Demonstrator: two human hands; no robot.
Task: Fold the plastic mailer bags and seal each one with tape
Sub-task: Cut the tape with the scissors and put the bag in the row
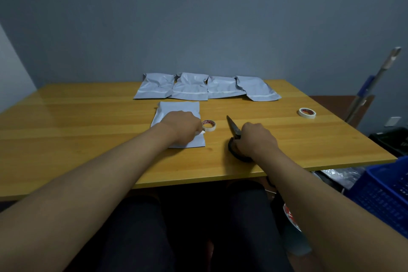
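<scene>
- Your left hand (180,127) rests on the folded mailer bag (178,115) near the front of the surface (88,117), pinching a pulled tape end beside the tape roll (208,125).
- Your right hand (256,139) has its grip curled around the scissors (233,128), blades closed.
- Keep the strip taut, cut near the roll, then press it across the fold.
</scene>
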